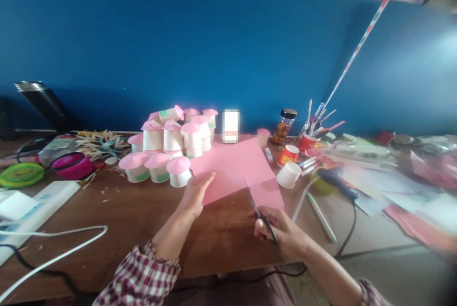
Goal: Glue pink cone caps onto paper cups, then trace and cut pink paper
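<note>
My left hand (195, 194) grips the left edge of a pink sheet of paper (232, 165), thumb on top and fingers hidden underneath. In my right hand (276, 230) is a pair of scissors with black handles (263, 220). Their blades point up and away from me, at the near edge of the sheet, where a cut line seems to run into the paper. Just beyond my left hand stands a white paper cup with a pink cone top (178, 172). More such cups (153, 137) are stacked behind it.
Right of the sheet are a white cup (288, 175), a red cup (287, 155), a jar (284, 126) and a cup of brushes (310, 142). A glue gun (337, 181) with its cord and a marker (322, 217) lie farther right. A power strip (43, 206) and white cable (67, 253) occupy the left.
</note>
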